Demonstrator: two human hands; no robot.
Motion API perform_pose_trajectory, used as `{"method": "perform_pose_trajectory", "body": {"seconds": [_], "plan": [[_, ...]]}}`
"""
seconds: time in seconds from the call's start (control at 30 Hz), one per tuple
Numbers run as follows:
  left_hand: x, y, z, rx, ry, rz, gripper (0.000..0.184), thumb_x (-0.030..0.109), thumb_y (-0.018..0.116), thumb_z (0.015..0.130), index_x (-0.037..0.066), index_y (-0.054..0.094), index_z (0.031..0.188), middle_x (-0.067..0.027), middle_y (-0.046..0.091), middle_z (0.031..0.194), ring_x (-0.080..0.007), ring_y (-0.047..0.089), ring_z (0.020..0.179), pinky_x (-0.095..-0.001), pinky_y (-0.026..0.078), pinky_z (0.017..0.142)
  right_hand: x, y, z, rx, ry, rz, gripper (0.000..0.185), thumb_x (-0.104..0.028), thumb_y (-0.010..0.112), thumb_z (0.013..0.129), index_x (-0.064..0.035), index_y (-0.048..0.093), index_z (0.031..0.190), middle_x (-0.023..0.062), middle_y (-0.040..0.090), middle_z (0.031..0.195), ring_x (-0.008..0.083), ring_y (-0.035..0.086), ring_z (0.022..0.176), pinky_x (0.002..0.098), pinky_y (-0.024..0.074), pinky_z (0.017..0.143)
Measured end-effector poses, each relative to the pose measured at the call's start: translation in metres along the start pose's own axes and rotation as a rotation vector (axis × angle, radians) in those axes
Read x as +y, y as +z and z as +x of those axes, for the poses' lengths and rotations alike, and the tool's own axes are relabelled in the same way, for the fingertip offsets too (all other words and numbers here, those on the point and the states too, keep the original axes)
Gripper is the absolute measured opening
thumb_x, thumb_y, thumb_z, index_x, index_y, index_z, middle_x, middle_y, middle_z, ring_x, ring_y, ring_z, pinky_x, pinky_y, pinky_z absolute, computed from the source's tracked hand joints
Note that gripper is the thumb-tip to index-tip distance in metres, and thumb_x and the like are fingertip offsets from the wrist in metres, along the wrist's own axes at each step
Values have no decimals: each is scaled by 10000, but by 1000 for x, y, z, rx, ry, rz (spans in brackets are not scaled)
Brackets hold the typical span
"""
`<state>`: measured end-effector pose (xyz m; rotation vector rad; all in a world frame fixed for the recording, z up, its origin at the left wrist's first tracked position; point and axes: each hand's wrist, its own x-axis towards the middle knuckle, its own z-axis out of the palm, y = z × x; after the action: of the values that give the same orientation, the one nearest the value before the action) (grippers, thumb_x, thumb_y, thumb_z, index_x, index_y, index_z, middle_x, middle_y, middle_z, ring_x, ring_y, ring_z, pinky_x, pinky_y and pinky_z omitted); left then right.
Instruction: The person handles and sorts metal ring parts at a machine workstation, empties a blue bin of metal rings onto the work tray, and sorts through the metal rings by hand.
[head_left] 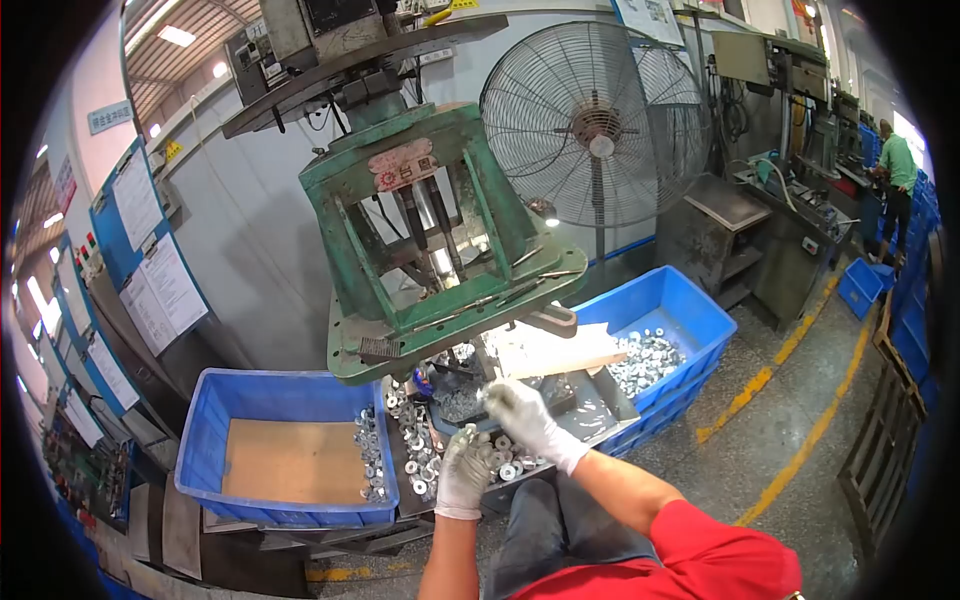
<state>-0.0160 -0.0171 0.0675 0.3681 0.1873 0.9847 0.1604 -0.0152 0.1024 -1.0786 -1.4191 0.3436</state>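
My right hand (524,416), in a whitish glove, reaches to the work area under the green press (450,240). Its fingers are pinched together; whatever is between them is too small to make out. Lower and to the left, my left hand (465,474), gloved too, is closed with curled fingers beside a heap of grey metal rings (508,468). What it holds, if anything, is hidden. More ring-shaped metal parts (420,465) lie on the tray left of that hand.
At the left stands a blue bin (285,512) with a brown sheet and metal parts along its right side. Another blue bin (705,325) at the right holds small metal pieces (648,362). A large fan (597,125) stands behind. Far right, a person in green (897,165) stands.
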Motion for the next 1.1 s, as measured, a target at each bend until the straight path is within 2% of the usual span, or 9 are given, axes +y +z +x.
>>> {"method": "perform_pose_trajectory", "body": {"seconds": [0.33, 0.47, 0.5, 0.57, 0.7, 0.77, 0.83, 0.93, 1.1], "plan": [[8, -61, -9, 228, 107, 342, 273, -30, 594, 920, 7, 600, 1191, -141, 672, 1046, -325, 683, 935, -456, 576, 846, 61, -21, 63, -145, 411, 2, 410, -338, 626, 962, -56, 652, 1259, 209, 709, 1117, 315, 674, 1093, 381, 489, 958], [13, -54, -11, 252, 152, 361, 325, 44, 594, 936, -11, 550, 1253, -145, 611, 1176, -353, 655, 1027, -467, 562, 868, 71, -18, 85, -121, 321, -204, 395, -318, 644, 961, -42, 652, 1244, 154, 719, 1153, 274, 696, 1049, 327, 518, 911], [16, -47, -12, 275, 172, 347, 341, 63, 595, 939, -12, 540, 1267, -147, 596, 1203, -358, 647, 1046, -466, 559, 870, 98, -15, 95, -221, -101, -633, 413, -354, 622, 974, -51, 646, 1254, 169, 719, 1118, 288, 699, 984, 343, 525, 872], [21, -50, -13, 262, 165, 399, 389, 161, 594, 967, -11, 514, 1307, -148, 573, 1220, -368, 633, 1077, -441, 551, 855, 110, -12, 99, -175, 349, -147, 438, -370, 607, 981, -51, 622, 1280, 175, 710, 1068, 299, 687, 906, 363, 525, 829], [22, -52, -15, 298, 192, 413, 383, 223, 594, 993, -12, 531, 1289, -144, 593, 1180, -360, 652, 1042, -426, 558, 826, 60, -8, 72, 130, 338, -145, 396, -344, 587, 986, -38, 611, 1236, 201, 710, 949, 354, 688, 936, 422, 523, 804], [23, -48, -13, 301, 182, 431, 390, 247, 597, 999, -12, 534, 1284, -144, 604, 1164, -354, 660, 1020, -423, 561, 819, 19, -7, 40, -153, 393, -43, 351, -304, 607, 967, -76, 624, 1234, 182, 707, 964, 349, 687, 947, 423, 531, 797], [21, -44, -8, 285, 166, 432, 398, 269, 598, 1004, -12, 535, 1279, -142, 618, 1146, -345, 669, 994, -420, 563, 815, 21, 10, 16, -312, -225, -172, 326, -277, 631, 941, -113, 641, 1222, 168, 703, 1004, 342, 684, 945, 424, 538, 806], [25, -39, -6, 219, 185, 541, 467, 306, 594, 1011, -15, 503, 1337, -135, 638, 1139, -280, 678, 952, -392, 585, 779, 8, 26, -7, -638, -124, -335, 294, -264, 656, 913, -114, 661, 1166, 127, 689, 944, 327, 678, 881, 418, 544, 774], [45, -18, -11, 302, 193, 972, 456, 285, 539, 1044, -5, 478, 1391, -143, 687, 1122, -217, 703, 904, -342, 581, 740, 8, 30, -14, -481, 76, -113, 245, -229, 668, 930, -101, 662, 1138, 150, 704, 970, 277, 704, 911, 410, 551, 797]]}}
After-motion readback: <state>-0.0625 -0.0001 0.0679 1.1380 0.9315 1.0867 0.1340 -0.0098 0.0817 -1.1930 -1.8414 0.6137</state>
